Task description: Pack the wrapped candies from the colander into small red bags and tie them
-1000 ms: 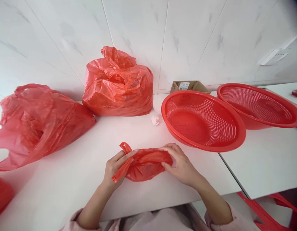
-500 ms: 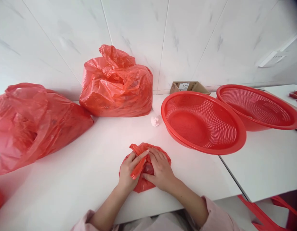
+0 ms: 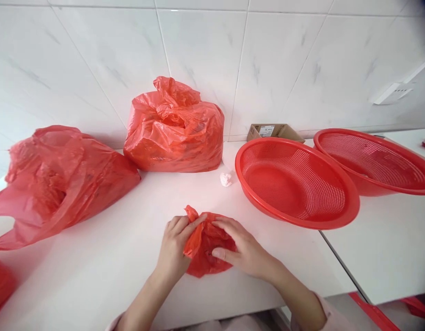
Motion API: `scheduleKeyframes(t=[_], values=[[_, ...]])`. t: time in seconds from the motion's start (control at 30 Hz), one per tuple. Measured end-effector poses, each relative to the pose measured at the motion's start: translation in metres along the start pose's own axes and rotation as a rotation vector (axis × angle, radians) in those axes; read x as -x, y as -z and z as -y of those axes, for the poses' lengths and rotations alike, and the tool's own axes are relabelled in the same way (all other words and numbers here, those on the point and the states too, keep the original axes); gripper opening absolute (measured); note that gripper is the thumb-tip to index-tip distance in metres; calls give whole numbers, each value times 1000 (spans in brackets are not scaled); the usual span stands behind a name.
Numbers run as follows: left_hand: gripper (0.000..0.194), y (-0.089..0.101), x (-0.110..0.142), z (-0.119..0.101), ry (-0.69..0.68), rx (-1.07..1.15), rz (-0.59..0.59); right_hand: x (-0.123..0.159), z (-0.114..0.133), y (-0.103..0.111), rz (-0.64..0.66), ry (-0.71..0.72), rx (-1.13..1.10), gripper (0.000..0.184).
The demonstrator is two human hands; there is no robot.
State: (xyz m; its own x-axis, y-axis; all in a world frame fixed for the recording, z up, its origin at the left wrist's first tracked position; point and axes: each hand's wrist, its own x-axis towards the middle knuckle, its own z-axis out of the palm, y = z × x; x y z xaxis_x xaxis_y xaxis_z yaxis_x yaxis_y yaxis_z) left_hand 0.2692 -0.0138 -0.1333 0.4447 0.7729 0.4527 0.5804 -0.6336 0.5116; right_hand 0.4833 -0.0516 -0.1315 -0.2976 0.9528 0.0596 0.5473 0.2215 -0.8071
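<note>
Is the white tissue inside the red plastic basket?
No, the crumpled white tissue lies on the white table, outside the red plastic basket.

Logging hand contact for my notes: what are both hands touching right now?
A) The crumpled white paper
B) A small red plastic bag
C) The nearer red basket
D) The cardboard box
B: the left hand and the right hand are both on a small red plastic bag, bunched up on the white table.

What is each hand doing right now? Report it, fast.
Left hand: closed, holding the small red plastic bag.
Right hand: open, fingers spread against the same bag.
</note>
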Motion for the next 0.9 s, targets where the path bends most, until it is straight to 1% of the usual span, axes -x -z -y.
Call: scheduleKeyframes(t=[0.1,0.17,0.23,0.27,0.37,0.4,0.43,0.47,0.5,0.57,0.6,0.63,0.67,0.7,0.73,0.77,0.8,0.83,0.87,0.9], values=[[46,31,-9,-22,-119,74,-33,1,23,21,-100,70,-125,54],[42,42,-15,-36,-176,176,-4,-1,39,29,-135,138,-258,49],[35,46,-22,-44,-189,230,63,-6,54,31,-135,160,-411,43],[32,47,-25,-47,-188,245,100,-10,60,32,-121,138,-481,40],[27,49,-31,-48,-202,308,185,-24,71,31,11,35,-712,31],[26,51,-32,-48,-185,350,199,-28,73,30,54,22,-791,30],[27,52,-32,-47,-138,404,209,-31,74,30,64,24,-849,31],[27,53,-33,-46,-66,460,211,-32,75,29,33,39,-871,31],[28,54,-33,-45,14,513,206,-32,76,29,-29,59,-853,32],[29,53,-33,-43,133,594,186,-30,79,27,-128,123,-706,44],[27,52,-34,-43,142,610,170,-28,81,25,-142,172,-603,49],[25,51,-35,-43,119,604,153,-27,83,24,-142,226,-509,48],[22,50,-36,-42,89,582,142,-27,85,23,-146,268,-449,41],[18,49,-37,-42,65,556,138,-27,86,22,-174,285,-442,29],[17,50,-38,-42,64,537,142,-27,87,23,-224,275,-493,17],[20,51,-38,-41,88,543,146,-28,86,23,-284,242,-603,15],[24,52,-37,-39,132,593,140,-29,85,25,-326,196,-757,20],[28,54,-36,-35,184,697,115,-29,82,26,-328,156,-930,25],[29,55,-33,-31,234,843,75,-29,79,27,-292,133,-1097,30],[28,56,-29,-26,283,1005,27,-27,73,28,-220,130,-1233,34]])
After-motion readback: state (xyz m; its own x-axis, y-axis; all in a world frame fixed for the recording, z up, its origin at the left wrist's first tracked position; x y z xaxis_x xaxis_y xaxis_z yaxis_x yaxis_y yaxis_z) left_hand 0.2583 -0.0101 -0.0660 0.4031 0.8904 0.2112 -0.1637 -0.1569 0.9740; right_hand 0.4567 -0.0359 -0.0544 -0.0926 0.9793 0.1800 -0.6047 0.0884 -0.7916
